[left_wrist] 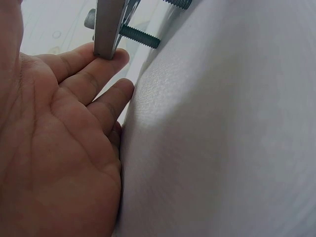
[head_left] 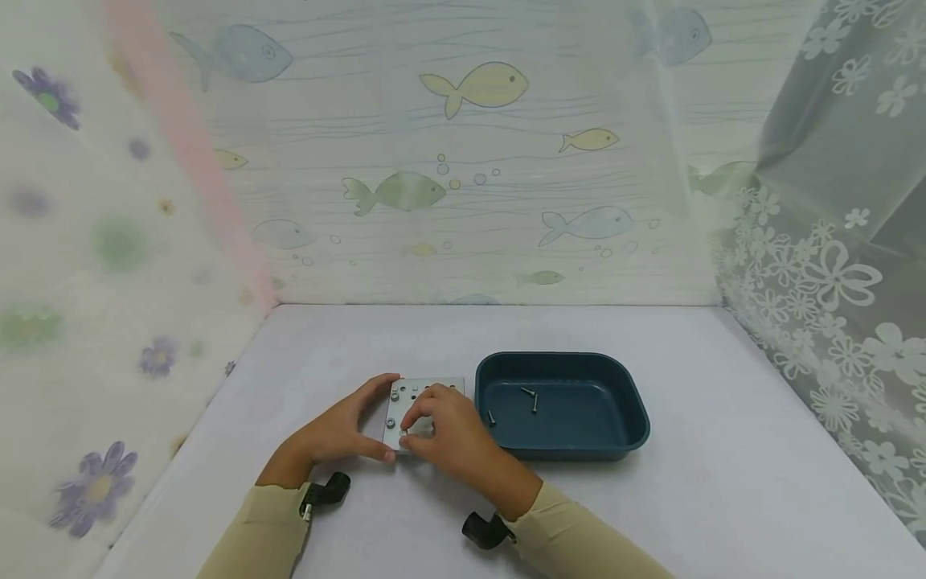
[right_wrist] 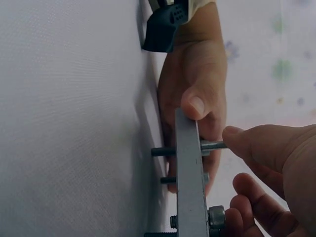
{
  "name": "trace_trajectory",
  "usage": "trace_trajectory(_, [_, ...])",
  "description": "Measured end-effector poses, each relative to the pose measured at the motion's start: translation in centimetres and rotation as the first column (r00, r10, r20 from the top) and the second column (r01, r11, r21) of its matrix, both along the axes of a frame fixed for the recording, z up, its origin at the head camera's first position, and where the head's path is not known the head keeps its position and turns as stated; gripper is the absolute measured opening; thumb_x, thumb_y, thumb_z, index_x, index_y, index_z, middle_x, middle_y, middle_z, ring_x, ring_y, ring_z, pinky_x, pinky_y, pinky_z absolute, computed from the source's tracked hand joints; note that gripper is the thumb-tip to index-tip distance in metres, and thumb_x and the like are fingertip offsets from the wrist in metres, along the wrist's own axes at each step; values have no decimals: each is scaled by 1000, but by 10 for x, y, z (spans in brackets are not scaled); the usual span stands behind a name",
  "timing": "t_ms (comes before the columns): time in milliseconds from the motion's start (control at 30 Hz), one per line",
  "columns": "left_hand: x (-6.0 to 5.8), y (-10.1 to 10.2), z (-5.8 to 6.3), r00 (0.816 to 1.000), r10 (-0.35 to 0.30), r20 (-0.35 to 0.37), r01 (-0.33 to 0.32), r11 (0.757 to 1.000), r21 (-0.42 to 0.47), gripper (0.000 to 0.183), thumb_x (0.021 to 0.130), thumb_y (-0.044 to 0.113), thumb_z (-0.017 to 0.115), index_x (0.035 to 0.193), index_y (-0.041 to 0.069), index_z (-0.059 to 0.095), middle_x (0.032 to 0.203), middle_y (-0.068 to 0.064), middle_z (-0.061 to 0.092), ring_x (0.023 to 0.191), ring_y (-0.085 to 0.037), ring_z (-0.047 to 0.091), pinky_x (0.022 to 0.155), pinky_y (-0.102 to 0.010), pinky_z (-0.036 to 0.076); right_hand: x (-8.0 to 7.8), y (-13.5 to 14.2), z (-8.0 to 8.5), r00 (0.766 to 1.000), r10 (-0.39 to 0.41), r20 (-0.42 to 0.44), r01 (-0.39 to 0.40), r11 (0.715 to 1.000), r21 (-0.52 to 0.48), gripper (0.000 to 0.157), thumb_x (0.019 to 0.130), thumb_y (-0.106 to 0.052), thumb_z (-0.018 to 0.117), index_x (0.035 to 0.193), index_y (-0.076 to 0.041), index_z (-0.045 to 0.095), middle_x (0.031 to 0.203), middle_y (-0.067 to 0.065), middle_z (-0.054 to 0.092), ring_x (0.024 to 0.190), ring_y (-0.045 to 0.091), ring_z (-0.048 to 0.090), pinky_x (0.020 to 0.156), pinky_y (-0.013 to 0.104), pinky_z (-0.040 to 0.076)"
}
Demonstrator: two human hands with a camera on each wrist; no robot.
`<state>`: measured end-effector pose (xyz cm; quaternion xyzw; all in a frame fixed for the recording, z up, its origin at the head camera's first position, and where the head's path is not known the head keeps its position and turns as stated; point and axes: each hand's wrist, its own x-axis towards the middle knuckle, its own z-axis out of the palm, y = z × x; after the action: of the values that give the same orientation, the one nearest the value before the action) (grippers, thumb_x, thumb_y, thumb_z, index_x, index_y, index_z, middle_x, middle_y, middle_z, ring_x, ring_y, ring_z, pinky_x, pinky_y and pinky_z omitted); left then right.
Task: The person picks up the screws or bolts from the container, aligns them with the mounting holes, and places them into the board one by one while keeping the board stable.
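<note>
A silver metal plate (head_left: 423, 392) with holes and several bolts through it is raised off the white table on their threaded ends. My left hand (head_left: 336, 426) grips its left side, thumb at the near corner and fingers at the far one. In the left wrist view, fingertips (left_wrist: 121, 57) lie against the plate's edge beside a threaded shank (left_wrist: 140, 37). My right hand (head_left: 452, 434) pinches a thin screw (right_wrist: 213, 145), standing upright at the plate's top face near the near left corner. Its upper end is hidden by the fingertips. A socket-head bolt (right_wrist: 216, 217) sits close to the curled fingers.
A dark blue tray (head_left: 615, 450) stands right of the plate, close to my right hand. Several small screws (head_left: 534, 404) lie inside at its left half. Patterned curtains (head_left: 477, 241) enclose the white table (head_left: 347, 338) at the back and sides.
</note>
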<state>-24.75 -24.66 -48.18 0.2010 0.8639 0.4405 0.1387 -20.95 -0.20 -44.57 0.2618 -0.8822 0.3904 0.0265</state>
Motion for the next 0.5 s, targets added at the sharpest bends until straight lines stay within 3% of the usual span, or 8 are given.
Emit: trace_trajectory(500, [0,0,0,1000,-1,1,1,1000,4,119,65,41,98,162,27,29,169,-1,30,158,-29,23,124,-68,16,3,-3,-6,997,-43,-69,43,999,-4,13,83,-28,89,93,-27,80,107,-9,65,106,11,61,91,28,53])
